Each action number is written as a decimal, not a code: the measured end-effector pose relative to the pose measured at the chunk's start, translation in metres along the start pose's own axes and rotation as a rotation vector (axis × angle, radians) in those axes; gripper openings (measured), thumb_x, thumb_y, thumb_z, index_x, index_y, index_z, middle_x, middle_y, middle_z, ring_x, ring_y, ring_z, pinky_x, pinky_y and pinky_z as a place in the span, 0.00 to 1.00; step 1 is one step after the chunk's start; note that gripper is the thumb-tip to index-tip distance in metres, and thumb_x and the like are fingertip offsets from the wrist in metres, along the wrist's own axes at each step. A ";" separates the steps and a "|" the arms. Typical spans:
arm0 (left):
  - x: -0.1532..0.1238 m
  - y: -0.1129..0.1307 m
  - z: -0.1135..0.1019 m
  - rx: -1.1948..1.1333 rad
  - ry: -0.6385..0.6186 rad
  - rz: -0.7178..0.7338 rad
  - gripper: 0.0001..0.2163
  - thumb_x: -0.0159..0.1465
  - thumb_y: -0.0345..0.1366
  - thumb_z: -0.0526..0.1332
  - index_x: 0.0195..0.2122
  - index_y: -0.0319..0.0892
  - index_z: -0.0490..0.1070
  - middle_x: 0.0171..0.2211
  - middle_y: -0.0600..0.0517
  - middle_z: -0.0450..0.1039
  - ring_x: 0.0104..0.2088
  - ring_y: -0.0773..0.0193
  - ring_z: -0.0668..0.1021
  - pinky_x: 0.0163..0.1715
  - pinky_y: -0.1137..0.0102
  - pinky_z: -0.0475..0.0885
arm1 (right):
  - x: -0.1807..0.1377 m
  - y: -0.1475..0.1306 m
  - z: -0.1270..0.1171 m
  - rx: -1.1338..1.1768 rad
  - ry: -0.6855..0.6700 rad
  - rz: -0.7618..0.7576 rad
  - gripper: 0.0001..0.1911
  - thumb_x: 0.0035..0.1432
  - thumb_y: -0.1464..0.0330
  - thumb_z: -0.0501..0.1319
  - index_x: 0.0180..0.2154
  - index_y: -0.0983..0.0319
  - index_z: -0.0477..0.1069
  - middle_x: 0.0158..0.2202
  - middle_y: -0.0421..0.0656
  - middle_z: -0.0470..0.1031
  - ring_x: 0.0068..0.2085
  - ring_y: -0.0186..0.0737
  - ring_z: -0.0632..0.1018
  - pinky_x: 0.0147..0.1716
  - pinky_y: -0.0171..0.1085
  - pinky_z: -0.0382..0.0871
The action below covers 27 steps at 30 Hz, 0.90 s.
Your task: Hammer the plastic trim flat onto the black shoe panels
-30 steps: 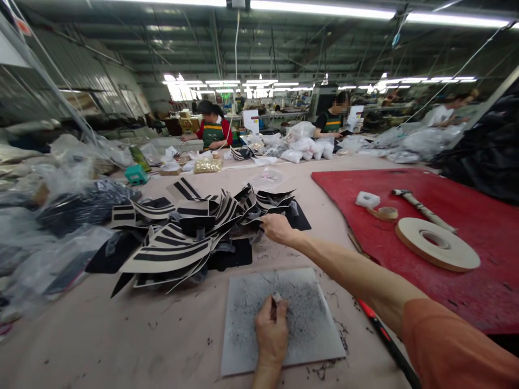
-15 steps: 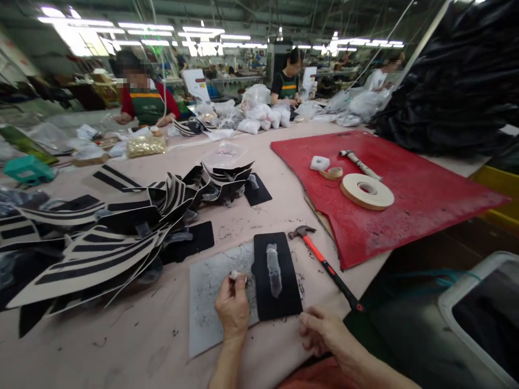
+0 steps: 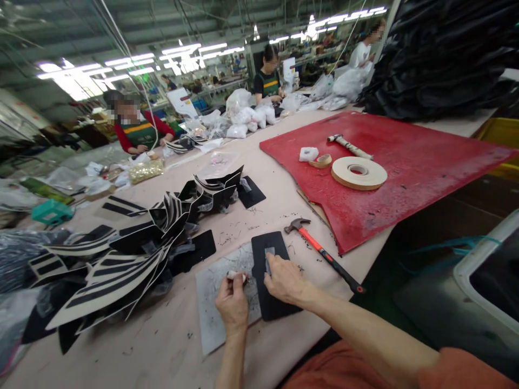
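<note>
My left hand (image 3: 232,308) pinches a small whitish piece (image 3: 234,275) between thumb and fingertips, above a grey board (image 3: 211,313) dotted with dark specks. What the piece is cannot be made out. My right hand (image 3: 286,281) lies over a black panel (image 3: 265,237) that overlaps the board's right side. Its index finger is stretched out and touches a clear plastic strip (image 3: 269,252) on the panel; the strip's lower part is hidden beneath the hand. A claw hammer (image 3: 320,254) with a red and black handle rests to the right of the panel.
Striped black-and-cream panels (image 3: 117,270) are heaped at left. A red sheet (image 3: 300,135) bears a tape roll (image 3: 359,174) and a wrapped hammer (image 3: 351,147). Bags (image 3: 243,116) and co-workers stand across the table. A grey bin (image 3: 466,270) is at lower right.
My right hand has moved from the panel's lower right corner up and left onto the panel and its plastic strip. My left hand keeps its pinch. The view has tilted.
</note>
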<state>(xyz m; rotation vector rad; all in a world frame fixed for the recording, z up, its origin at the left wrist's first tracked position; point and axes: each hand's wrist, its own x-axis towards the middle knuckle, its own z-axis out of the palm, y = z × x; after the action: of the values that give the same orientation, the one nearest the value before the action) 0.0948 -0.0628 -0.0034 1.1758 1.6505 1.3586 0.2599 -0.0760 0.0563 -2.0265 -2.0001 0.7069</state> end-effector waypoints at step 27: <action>0.045 0.001 0.078 -0.180 -0.337 0.009 0.15 0.64 0.47 0.63 0.42 0.39 0.74 0.37 0.46 0.82 0.39 0.58 0.83 0.43 0.65 0.78 | -0.011 0.026 -0.004 0.033 -0.165 -0.078 0.33 0.56 0.69 0.53 0.64 0.68 0.61 0.44 0.58 0.79 0.44 0.54 0.80 0.44 0.44 0.67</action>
<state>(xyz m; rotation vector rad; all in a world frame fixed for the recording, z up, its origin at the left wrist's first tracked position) 0.1498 0.0072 -0.0172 1.2287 1.2610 1.2089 0.2846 -0.0880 0.0497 -1.9162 -2.1279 0.9107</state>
